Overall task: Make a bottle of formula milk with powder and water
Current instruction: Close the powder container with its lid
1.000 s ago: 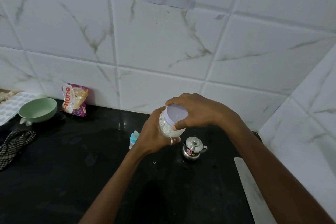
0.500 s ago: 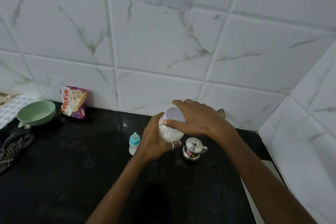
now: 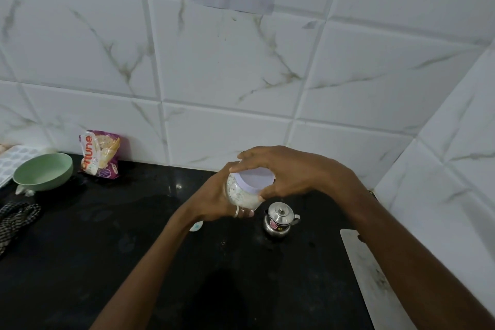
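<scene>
The left hand (image 3: pixel 214 199) is cupping the clear powder jar (image 3: pixel 242 197) from the side and holding it tilted above the glossy black counter (image 3: pixel 107 262). The right hand (image 3: pixel 292 173) is arching over the jar's pale round lid (image 3: pixel 255 178), with the fingertips gripping its rim. The baby bottle (image 3: pixel 195 226) is showing only as a sliver under the left wrist. A shiny steel pot (image 3: pixel 278 220) is standing just below the right hand.
</scene>
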`<state>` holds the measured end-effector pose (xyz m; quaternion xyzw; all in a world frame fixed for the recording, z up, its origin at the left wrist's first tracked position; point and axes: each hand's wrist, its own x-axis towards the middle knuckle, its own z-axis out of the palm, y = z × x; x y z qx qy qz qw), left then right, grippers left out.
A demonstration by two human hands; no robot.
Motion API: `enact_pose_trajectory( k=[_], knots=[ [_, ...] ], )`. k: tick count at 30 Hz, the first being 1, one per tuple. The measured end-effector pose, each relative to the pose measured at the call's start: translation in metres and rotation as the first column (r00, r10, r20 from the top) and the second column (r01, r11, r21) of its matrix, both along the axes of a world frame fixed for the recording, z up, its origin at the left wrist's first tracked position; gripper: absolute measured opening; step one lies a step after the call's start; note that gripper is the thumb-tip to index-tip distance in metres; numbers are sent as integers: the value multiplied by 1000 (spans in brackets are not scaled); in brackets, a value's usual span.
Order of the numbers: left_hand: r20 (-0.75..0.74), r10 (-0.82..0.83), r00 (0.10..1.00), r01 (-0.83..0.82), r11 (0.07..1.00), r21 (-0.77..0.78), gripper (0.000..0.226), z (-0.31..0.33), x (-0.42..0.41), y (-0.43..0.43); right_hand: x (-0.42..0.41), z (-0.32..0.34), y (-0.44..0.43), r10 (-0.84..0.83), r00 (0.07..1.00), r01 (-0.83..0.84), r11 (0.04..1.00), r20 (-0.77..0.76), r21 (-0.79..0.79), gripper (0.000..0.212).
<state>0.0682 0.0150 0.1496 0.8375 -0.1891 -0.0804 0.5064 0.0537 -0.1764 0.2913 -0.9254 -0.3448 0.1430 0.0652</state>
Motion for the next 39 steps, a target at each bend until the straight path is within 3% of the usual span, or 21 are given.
enact_pose_trajectory(
  k=[5, 10, 14, 19, 25, 27, 32, 39],
  knots=[
    [28, 42, 999, -40, 998, -49, 88, -4, -5, -6, 3, -3, -2, -34, 999, 34, 999, 32, 20, 67],
    [82, 162, 983, -154, 983, -99, 84, -8, -10, -20, 4, -18, -1, -171, 985, 168, 982, 32, 84, 63],
    [150, 309, 939, -285, 945, -163, 99, -15, -19, -29, 0, -28, 3, -301, 947, 292, 952, 113, 89, 61],
    [184, 414, 891, -381, 905, -191, 98, -23, -23, -42, -10, -37, 12, -391, 891, 380, 920, 233, 93, 63],
    [144, 264, 954, -241, 957, -159, 95, -18, -18, -28, -13, -34, 9, -387, 877, 394, 918, 285, 32, 75],
    [147, 178, 973, -156, 976, -150, 85, -7, -18, -22, -13, -28, 4, -347, 909, 344, 937, 232, 56, 74],
    [75, -1, 997, 2, 1000, -24, 86, 6, -7, -9, -13, -7, -2, -111, 993, 110, 994, 44, 12, 78],
    [24, -35, 999, 34, 999, 32, 86, 11, 1, 1, -4, -4, -2, -18, 999, 19, 1000, 44, -7, 75]
  ],
)
